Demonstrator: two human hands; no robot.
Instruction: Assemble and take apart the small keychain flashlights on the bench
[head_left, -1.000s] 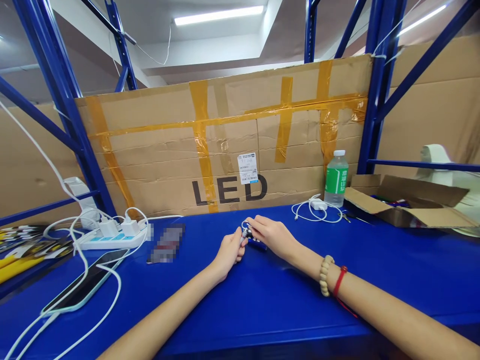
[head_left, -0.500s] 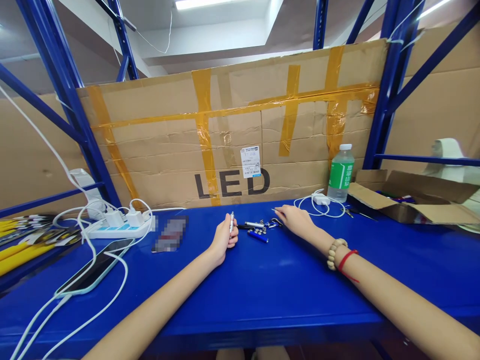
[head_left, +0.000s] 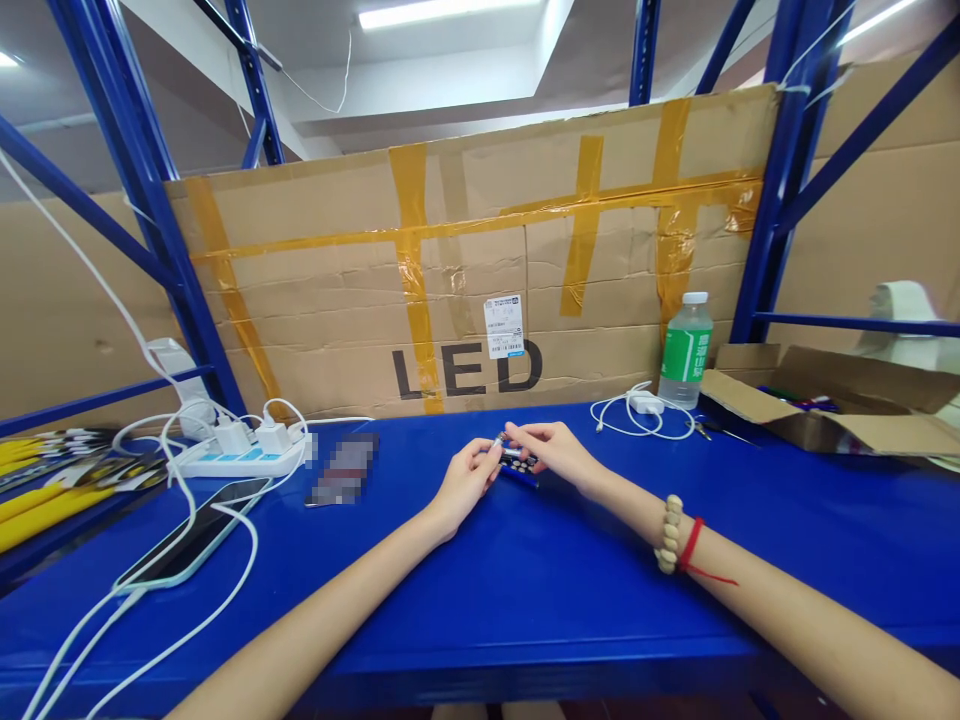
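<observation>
My left hand (head_left: pixel 459 490) is closed around a small silver tube (head_left: pixel 498 440), held upright just above the blue table (head_left: pixel 570 560). Against the tube's upper end are the fingertips of my right hand (head_left: pixel 561 458), thumb and finger pinched together; whatever small thing they hold is hidden. Beneath and between the hands lie small round silver pieces (head_left: pixel 519 463), like button cells. A short blue tube (head_left: pixel 523 481) rests just in front of them. Other small parts there are mostly covered by my fingers.
At left are a phone (head_left: pixel 199 530), a white power strip (head_left: pixel 247 460) with trailing cables, and a blurred flat object (head_left: pixel 345 470). On the right stand a water bottle (head_left: pixel 686 350), a white cable with adapter (head_left: pixel 645 402) and an open cardboard box (head_left: pixel 825 425). Taped cardboard (head_left: pixel 337 330) walls the back.
My right hand has moved left from beside the small parts to the top of the silver tube. My left hand has shifted slightly right with the tube, so the hands now meet.
</observation>
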